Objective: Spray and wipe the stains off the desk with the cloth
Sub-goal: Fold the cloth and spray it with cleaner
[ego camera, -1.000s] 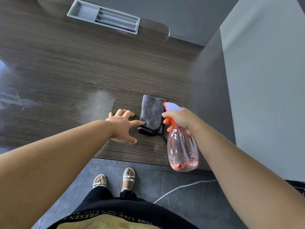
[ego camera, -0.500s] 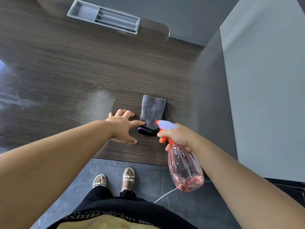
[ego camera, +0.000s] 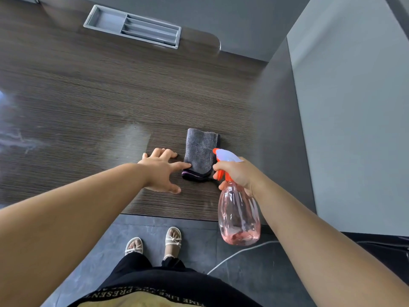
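Note:
A folded grey cloth (ego camera: 200,150) lies on the dark wood desk (ego camera: 99,103) near its front edge. My left hand (ego camera: 162,171) rests flat on the desk with fingers spread, the index fingertip touching the cloth's left edge. My right hand (ego camera: 238,173) grips the neck of a pink see-through spray bottle (ego camera: 239,216) with an orange trigger and a white nozzle, held just right of the cloth, its nozzle over the cloth. A pale smeared patch (ego camera: 132,138) shows on the desk left of the cloth.
A grey recessed cable tray (ego camera: 132,26) sits at the desk's back. A dark side panel (ego camera: 278,134) bounds the desk on the right, with a pale wall beyond. Whitish streaks (ego camera: 15,138) mark the far left. A white cable (ego camera: 239,253) runs on the floor.
My right hand dropped the bottle toward me, then brought it back up and forward beside the cloth. My left hand has stayed put on the desk.

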A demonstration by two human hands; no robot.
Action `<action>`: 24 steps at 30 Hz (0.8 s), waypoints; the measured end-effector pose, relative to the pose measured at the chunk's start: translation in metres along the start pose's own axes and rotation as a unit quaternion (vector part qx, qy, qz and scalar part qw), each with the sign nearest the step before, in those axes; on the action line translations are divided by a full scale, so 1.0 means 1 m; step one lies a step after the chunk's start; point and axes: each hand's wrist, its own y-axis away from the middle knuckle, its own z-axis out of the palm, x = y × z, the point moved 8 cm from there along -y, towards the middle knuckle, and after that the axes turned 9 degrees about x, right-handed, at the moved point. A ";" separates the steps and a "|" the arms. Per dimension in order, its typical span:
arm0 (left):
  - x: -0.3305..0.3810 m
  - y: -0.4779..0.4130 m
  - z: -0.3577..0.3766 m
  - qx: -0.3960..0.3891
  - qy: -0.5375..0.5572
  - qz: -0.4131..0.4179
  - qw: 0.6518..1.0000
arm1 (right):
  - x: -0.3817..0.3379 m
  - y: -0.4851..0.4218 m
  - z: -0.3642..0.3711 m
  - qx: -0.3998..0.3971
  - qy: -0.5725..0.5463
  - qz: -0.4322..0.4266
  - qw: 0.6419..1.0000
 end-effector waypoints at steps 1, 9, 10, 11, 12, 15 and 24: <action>0.000 0.000 0.000 0.000 0.000 0.000 1.000 | 0.002 0.002 -0.003 -0.001 0.000 0.001 1.000; 0.001 -0.006 -0.008 0.002 0.011 -0.007 1.000 | 0.017 0.010 -0.031 0.018 -0.021 -0.050 0.998; 0.001 -0.007 -0.009 -0.001 0.013 -0.007 1.000 | 0.015 0.012 -0.035 0.019 -0.021 -0.072 0.997; 0.002 -0.008 -0.010 -0.004 0.014 -0.007 1.000 | 0.011 0.012 -0.040 0.023 -0.024 -0.095 0.995; 0.002 -0.008 -0.010 -0.007 0.016 -0.007 1.000 | 0.007 0.013 -0.045 0.029 -0.035 -0.117 0.992; 0.003 -0.008 -0.011 -0.014 0.020 -0.012 1.000 | -0.003 0.013 -0.073 0.073 -0.103 -0.167 0.978; 0.029 -0.020 -0.013 -0.057 0.007 -0.064 0.996 | -0.017 -0.004 -0.148 0.364 -0.131 -0.243 0.890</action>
